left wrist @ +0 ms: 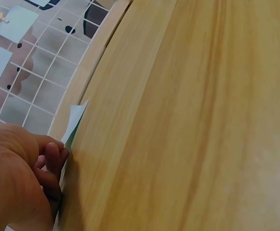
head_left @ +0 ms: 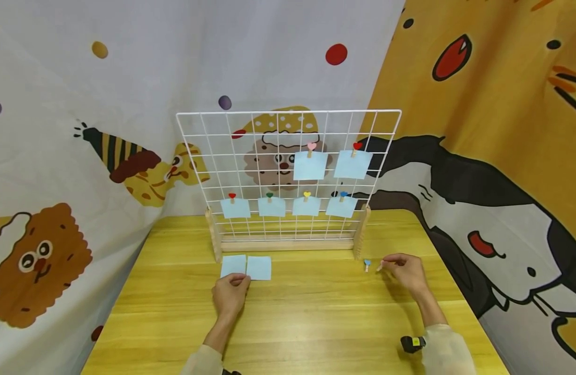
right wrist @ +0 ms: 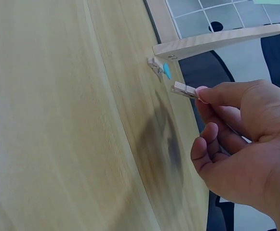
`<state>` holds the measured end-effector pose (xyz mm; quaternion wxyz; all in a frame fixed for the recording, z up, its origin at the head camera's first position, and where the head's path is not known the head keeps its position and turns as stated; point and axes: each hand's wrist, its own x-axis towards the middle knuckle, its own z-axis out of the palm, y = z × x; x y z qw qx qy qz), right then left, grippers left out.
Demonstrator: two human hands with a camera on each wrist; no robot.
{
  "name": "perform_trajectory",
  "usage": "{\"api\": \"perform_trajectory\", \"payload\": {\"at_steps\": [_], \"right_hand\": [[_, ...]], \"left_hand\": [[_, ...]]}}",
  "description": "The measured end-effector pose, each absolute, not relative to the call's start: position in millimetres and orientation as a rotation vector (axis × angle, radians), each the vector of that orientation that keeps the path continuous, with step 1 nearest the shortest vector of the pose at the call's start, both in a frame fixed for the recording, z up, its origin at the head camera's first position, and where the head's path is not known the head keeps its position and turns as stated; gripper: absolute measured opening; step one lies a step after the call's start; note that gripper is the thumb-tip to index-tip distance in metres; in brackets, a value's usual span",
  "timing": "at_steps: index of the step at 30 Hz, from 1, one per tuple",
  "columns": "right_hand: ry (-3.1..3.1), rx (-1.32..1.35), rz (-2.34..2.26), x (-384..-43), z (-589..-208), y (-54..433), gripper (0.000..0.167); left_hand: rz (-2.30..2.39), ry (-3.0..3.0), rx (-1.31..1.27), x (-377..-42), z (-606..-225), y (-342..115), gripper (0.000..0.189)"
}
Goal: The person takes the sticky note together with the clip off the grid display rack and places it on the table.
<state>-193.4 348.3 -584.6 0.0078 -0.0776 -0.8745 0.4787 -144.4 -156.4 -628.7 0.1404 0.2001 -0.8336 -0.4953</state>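
Wooden clip (right wrist: 184, 90), long axis slanted, free end pointing left, right grip (head_left: 407, 272) pinching it, left grip (head_left: 230, 294) pinching blue paper (left wrist: 73, 121)

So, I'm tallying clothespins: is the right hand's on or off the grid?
Off: the right hand pinches the clothespin, apart from the grid.

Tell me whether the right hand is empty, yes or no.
No, the right wrist view shows the right hand pinching a wooden clothespin.
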Motion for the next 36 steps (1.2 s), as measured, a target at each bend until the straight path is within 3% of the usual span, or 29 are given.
{"api": "perform_trajectory", "payload": {"at_steps": [36], "right_hand": [[-2.895,-0.179,1.450,-213.6,-594.9,344.8,0.024]], "left_hand": [[-1.415,-2.393,0.549,-142.7,-626.2,-154.2,0.010]]}}
